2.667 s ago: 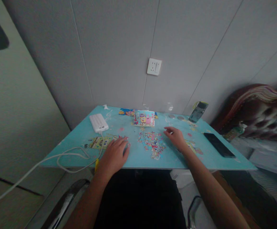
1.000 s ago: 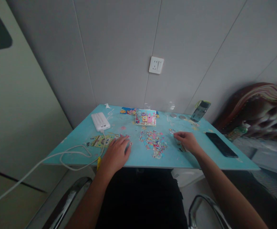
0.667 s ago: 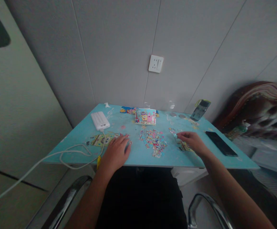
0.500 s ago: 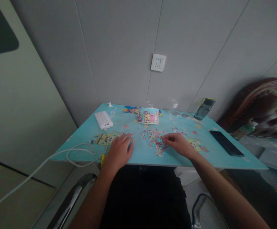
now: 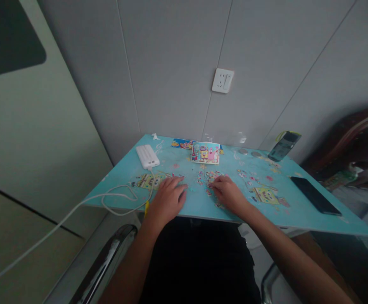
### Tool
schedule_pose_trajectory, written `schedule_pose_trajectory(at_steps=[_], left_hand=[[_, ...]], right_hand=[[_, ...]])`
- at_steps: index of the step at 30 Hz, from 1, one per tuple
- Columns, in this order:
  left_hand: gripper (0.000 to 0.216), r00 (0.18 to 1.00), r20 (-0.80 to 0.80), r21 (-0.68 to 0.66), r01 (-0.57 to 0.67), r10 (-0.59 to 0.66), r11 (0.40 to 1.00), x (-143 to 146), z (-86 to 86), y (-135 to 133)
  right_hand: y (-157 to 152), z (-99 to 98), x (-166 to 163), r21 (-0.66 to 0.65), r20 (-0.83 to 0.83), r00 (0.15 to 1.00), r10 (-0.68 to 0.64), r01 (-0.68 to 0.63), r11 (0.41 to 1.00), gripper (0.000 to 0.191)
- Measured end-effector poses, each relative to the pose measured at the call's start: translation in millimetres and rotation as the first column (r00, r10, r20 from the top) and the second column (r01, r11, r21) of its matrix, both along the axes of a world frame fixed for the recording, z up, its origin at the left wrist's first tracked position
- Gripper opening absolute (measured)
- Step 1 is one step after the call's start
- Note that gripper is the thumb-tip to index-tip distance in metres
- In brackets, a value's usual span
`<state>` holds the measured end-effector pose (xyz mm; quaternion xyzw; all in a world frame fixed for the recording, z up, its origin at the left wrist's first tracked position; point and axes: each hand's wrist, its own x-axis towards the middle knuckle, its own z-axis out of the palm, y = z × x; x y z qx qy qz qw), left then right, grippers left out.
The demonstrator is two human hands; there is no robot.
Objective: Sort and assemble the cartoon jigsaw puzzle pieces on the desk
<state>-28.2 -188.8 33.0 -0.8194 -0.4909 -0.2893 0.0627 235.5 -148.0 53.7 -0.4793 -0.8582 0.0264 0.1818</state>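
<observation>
Turquoise table (image 5: 301, 211) bears a loose heap of puzzle pieces (image 5: 206, 177) at its middle. On that heap lies the right hand (image 5: 228, 194), fingers curled, covering its near part; whether it grips a piece cannot be told. At nine o'clock from it, just beside, the left hand (image 5: 169, 198) rests flat with fingers spread. A picture card (image 5: 205, 152) stands at twelve o'clock from the heap, a white power bank (image 5: 147, 156) at ten, a black phone (image 5: 315, 195) at three.

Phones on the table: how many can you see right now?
2. One black phone lies flat near the table's right edge; another phone leans against the wall at the far right corner. None looks hidden.
</observation>
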Motion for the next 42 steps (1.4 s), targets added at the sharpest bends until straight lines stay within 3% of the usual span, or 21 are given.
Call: schedule_pose_trajectory(at_steps=[7,12,18,21,24,28,34,39,42], left_hand=[[0.026,0.99,-0.044,-0.035,0.13,-0.131,0.991,1,8.4,-6],[0.024,0.997,-0.011,-0.022,0.079,-0.079,0.997,1,5.8,-5],[0.024,1.0,0.022,-0.013,0.01,-0.01,1.0,2,3.1,-4],[0.023,1.0,0.029,-0.012,-0.008,0.008,1.0,2,2.1,-4],[0.024,0.999,0.038,-0.014,-0.027,0.028,1.0,3,1.5,-4],[0.025,0.999,0.038,-0.018,-0.016,0.016,1.0,3,2.8,-4],[0.026,0.994,-0.02,-0.038,0.102,-0.103,0.994,2,6.5,-7],[0.027,0.994,-0.028,-0.047,0.102,-0.103,0.994,1,4.8,-6],[0.026,0.995,-0.028,-0.056,0.095,-0.097,0.994,2,4.0,-5]], right_hand=[[-19,-2.3,-7,0.009,0.054,0.998,0.03,-0.031,0.999,0.03],[-23,-0.2,-20,0.038,0.095,0.995,0.043,-0.047,0.998,0.029],[-28,-2.6,-42,0.017,0.041,0.989,0.144,-0.144,0.989,0.042],[-22,-1.8,-44,0.01,-0.057,0.984,0.171,-0.171,0.985,0.044],[-10,1.4,-36,0.022,-0.127,0.985,0.118,-0.117,0.993,0.044],[5,3.4,-28,0.013,-0.064,0.997,0.045,-0.044,0.999,0.042],[5,-4.3,-42,0.035,0.044,0.995,0.084,-0.086,0.996,0.042],[6,-5.0,-48,-0.008,0.008,0.985,0.173,-0.173,0.985,0.049],[12,-1.9,-38,-0.007,-0.034,0.996,0.077,-0.077,0.997,0.049]])
